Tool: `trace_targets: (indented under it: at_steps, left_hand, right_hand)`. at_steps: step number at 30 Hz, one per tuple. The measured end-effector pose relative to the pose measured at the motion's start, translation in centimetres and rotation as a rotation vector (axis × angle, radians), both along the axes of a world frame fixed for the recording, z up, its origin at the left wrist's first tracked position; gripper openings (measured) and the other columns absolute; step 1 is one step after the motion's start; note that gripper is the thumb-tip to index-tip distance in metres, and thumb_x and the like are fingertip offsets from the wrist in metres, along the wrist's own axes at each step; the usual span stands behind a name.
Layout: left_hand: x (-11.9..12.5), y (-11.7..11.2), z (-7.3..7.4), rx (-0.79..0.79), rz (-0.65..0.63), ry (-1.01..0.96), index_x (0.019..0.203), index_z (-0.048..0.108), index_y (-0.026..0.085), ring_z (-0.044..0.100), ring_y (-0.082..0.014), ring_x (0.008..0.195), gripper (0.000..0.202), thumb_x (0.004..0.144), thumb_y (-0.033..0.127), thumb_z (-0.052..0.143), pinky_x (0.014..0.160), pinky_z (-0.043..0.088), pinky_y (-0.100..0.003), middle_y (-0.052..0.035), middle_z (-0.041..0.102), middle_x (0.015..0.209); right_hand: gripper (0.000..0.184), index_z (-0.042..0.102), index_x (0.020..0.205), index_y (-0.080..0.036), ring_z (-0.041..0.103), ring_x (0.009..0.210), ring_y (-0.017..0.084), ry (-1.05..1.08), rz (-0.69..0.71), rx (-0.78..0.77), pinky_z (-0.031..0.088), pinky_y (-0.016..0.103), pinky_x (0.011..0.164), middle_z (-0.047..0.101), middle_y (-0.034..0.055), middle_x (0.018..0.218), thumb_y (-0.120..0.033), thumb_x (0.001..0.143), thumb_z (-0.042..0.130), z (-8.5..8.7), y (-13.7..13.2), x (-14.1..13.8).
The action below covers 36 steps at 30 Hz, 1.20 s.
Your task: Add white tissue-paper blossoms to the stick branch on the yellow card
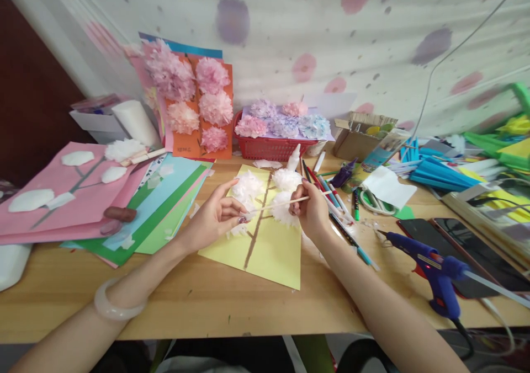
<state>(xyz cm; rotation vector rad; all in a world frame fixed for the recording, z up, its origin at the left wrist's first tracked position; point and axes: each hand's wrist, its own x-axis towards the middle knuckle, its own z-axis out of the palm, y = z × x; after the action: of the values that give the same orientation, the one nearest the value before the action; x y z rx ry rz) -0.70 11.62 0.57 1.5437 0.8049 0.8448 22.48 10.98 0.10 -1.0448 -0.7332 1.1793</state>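
My right hand (311,210) is closed around a thin wooden stick (298,200), which slants down to the left. Its pale left end reaches the fingertips of my left hand (217,214). Those fingers are curled together at the tip; whatever they pinch is too small to make out. Below both hands lies a yellow sheet (277,257) with a brown stem (253,240) drawn on it. White tissue-paper puffs (248,187) sit on both sides of the stem, partly hidden by my hands. A white glue bottle (293,158) stands just behind the sheet.
Left are pink sheets (95,196) and a coloured paper stack (165,213). Behind stand an orange flower card (226,147) and a red basket (269,149). Markers (331,191), a blue glue gun (430,268) and phones (484,251) lie to the right.
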Motion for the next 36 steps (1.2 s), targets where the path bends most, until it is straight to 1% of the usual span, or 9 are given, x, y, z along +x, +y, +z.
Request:
trace_targets:
  at_steps: [2, 4, 7, 9, 11, 14, 18, 31, 36]
  left_hand:
    - [0.0, -0.1, 0.1, -0.002, 0.013, -0.002, 0.142, 0.022, 0.022, 0.068, -0.0148, 0.084, 0.08, 0.077, 0.022, 0.069, 0.083, 0.052, -0.033, -0.0016, 0.067, 0.093]
    - [0.1, -0.1, 0.1, 0.004, 0.02, -0.026, 0.144, 0.017, 0.024, 0.068, -0.0125, 0.08, 0.084, 0.077, 0.022, 0.069, 0.08, 0.053, -0.032, -0.0059, 0.066, 0.106]
    - [0.1, -0.2, 0.1, 0.021, 0.034, -0.051, 0.146, 0.011, 0.028, 0.068, -0.0099, 0.077, 0.09, 0.077, 0.022, 0.069, 0.079, 0.053, -0.03, -0.0122, 0.06, 0.125]
    - [0.2, -0.3, 0.1, 0.024, 0.032, -0.043, 0.146, 0.011, 0.028, 0.068, -0.0105, 0.078, 0.09, 0.078, 0.022, 0.069, 0.079, 0.053, -0.03, -0.0136, 0.059, 0.128]
    - [0.2, -0.4, 0.2, 0.016, 0.021, -0.026, 0.146, 0.012, 0.027, 0.069, -0.0115, 0.079, 0.089, 0.078, 0.022, 0.069, 0.079, 0.053, -0.03, -0.0124, 0.062, 0.123]
    - [0.2, -0.5, 0.4, -0.011, 0.012, -0.005, 0.146, 0.014, 0.024, 0.068, -0.0135, 0.08, 0.088, 0.077, 0.021, 0.069, 0.08, 0.052, -0.031, -0.0047, 0.068, 0.1]
    - [0.3, -0.5, 0.4, -0.038, 0.012, -0.006, 0.145, 0.018, 0.02, 0.067, -0.0144, 0.08, 0.087, 0.076, 0.021, 0.07, 0.081, 0.051, -0.033, 0.0024, 0.065, 0.081]
    - [0.1, -0.5, 0.7, -0.031, 0.001, 0.058, 0.144, 0.022, 0.016, 0.068, -0.018, 0.084, 0.078, 0.079, 0.026, 0.065, 0.083, 0.051, -0.035, -0.0048, 0.073, 0.088]
    - [-0.1, -0.3, 1.1, 0.002, 0.02, 0.062, 0.141, 0.028, 0.019, 0.069, -0.0185, 0.084, 0.083, 0.071, 0.023, 0.072, 0.084, 0.053, -0.036, -0.0034, 0.072, 0.088]
  right_hand:
    - [0.041, 0.044, 0.049, -0.023, 0.035, 0.031, 0.009, -0.035, -0.078, 0.005, 0.032, 0.023, 0.037, 0.041, -0.0037, 0.035, -0.043, 0.085, 0.05, -0.1, 0.1, 0.3]
    - [0.042, 0.043, 0.049, -0.023, 0.034, 0.03, 0.009, -0.069, -0.118, -0.001, 0.029, 0.023, 0.035, 0.04, -0.0038, 0.034, -0.043, 0.085, 0.05, -0.2, 0.1, 0.5]
    - [0.042, 0.044, 0.047, -0.023, 0.033, 0.03, 0.009, -0.051, -0.095, -0.023, 0.03, 0.022, 0.035, 0.039, -0.0039, 0.034, -0.041, 0.085, 0.049, -0.2, 0.0, 0.4]
    - [0.043, 0.044, 0.046, -0.022, 0.032, 0.03, 0.008, -0.003, -0.065, -0.039, 0.03, 0.021, 0.036, 0.038, -0.0037, 0.034, -0.037, 0.086, 0.048, 0.0, -0.2, 0.2]
    - [0.044, 0.045, 0.045, -0.021, 0.032, 0.03, 0.008, 0.038, -0.041, -0.043, 0.03, 0.021, 0.036, 0.038, -0.0034, 0.033, -0.035, 0.087, 0.047, 0.2, -0.3, -0.1]
    - [0.044, 0.043, 0.045, -0.022, 0.031, 0.03, 0.009, 0.07, -0.011, -0.033, 0.029, 0.022, 0.036, 0.037, -0.0033, 0.032, -0.035, 0.087, 0.047, 0.4, -0.4, -0.4]
    - [0.042, 0.042, 0.048, -0.023, 0.032, 0.03, 0.01, 0.008, 0.004, -0.015, 0.029, 0.023, 0.035, 0.037, -0.0041, 0.031, -0.04, 0.086, 0.049, 0.3, -0.4, -0.4]
    - [0.046, 0.044, 0.048, -0.022, 0.041, 0.032, 0.01, -0.227, -0.036, 0.035, 0.033, 0.022, 0.037, 0.044, -0.0024, 0.034, -0.045, 0.088, 0.046, -0.4, -0.4, -0.1]
    - [0.049, 0.048, 0.05, -0.021, 0.045, 0.034, 0.01, -0.269, -0.072, 0.06, 0.037, 0.021, 0.04, 0.047, -0.0017, 0.036, -0.047, 0.091, 0.044, 0.0, -0.4, -0.5]
